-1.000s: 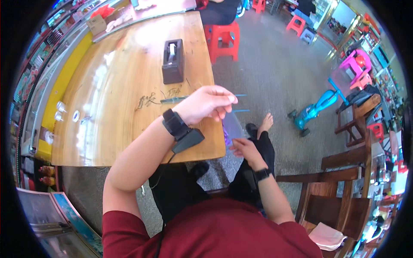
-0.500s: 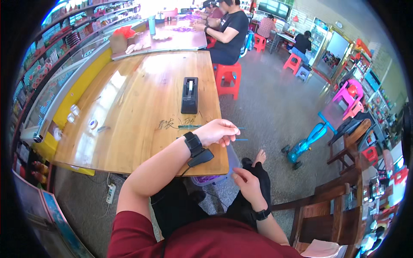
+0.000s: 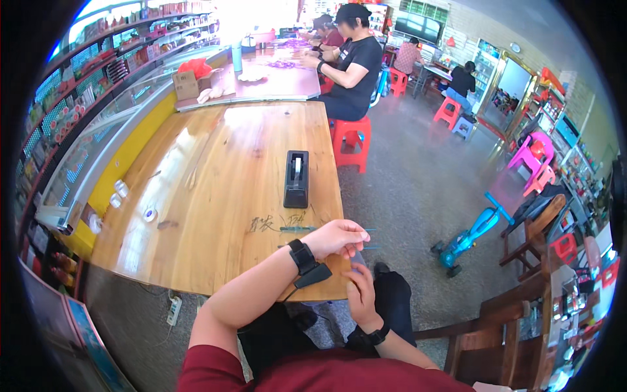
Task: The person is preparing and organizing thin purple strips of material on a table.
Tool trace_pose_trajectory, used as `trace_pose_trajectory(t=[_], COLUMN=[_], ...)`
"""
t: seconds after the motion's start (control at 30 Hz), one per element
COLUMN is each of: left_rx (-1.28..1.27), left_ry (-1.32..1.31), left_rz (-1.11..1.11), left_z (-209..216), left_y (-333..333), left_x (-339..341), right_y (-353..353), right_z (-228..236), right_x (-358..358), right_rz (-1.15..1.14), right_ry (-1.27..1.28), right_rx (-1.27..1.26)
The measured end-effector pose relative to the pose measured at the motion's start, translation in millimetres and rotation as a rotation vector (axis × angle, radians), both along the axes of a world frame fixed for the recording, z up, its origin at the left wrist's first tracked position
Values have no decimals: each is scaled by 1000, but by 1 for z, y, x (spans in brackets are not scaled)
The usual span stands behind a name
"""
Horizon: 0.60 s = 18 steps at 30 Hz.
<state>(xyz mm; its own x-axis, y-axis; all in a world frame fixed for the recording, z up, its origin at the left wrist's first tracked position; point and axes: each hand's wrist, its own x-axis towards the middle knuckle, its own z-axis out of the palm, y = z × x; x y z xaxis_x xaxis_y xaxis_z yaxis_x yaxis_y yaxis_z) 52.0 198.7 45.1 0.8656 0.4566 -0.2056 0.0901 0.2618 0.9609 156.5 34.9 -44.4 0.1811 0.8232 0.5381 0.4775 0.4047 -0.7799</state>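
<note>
My left hand (image 3: 339,238) reaches over the right edge of the wooden table (image 3: 215,196), thumb and forefinger pinched together; what lies between them is too small to make out. Beside its fingertips, a thin blue-green stick (image 3: 371,247) juts past the edge. Another sticks out just above it, seemingly in line with a dark green strip (image 3: 297,228) on the tabletop. Below, my right hand (image 3: 361,294) is raised at the table corner with bent fingers close together. Anything in its grasp is hidden. A black tape dispenser (image 3: 296,179) stands farther up the table.
Small white rolls (image 3: 119,194) and a tape roll (image 3: 150,214) lie at the table's left. Beyond, a co-worker in black (image 3: 356,72) sits on a red stool (image 3: 351,144). A blue scooter (image 3: 467,235) and a wooden chair (image 3: 483,346) stand to the right.
The whole view has shifted, so the table sits lower in the picture. My right hand has come up closer to the left hand and the table corner. The left hand stays pinched by the sticks.
</note>
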Motion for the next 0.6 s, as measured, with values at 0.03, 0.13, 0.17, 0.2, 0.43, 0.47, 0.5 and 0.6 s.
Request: trace_pose_trajectory(t=[0.03,0.13,0.17,0.2,0.43,0.47,0.5,0.6], left_rx=[-3,-36,-43,-36,16,14,11,12], left_ry=[-1,-13,-25,-23,-33,-32,-35,-45], left_rz=[2,14,23,24,-20,-22,-28,-37], left_z=[0,-4,-5,-2,-9,-8,-8,-10], left_y=[0,-1,-1,-2,0,0,1,1], left_x=[1,4,6,6,6,6,6,6], right_y=[2,1,2,4,7,8,10,9], right_z=[-7,-20,-24,-28,-41,-43,-45,-46], right_x=[1,-4,-5,-5,-8,-10,-12,-14], right_rz=[21,94,96,102,87,84,67,30], right_ry=[14,209,210,225,325,326,347,354], right_rx=[-5,-104,-105,-80,-45,-47,-32,-21])
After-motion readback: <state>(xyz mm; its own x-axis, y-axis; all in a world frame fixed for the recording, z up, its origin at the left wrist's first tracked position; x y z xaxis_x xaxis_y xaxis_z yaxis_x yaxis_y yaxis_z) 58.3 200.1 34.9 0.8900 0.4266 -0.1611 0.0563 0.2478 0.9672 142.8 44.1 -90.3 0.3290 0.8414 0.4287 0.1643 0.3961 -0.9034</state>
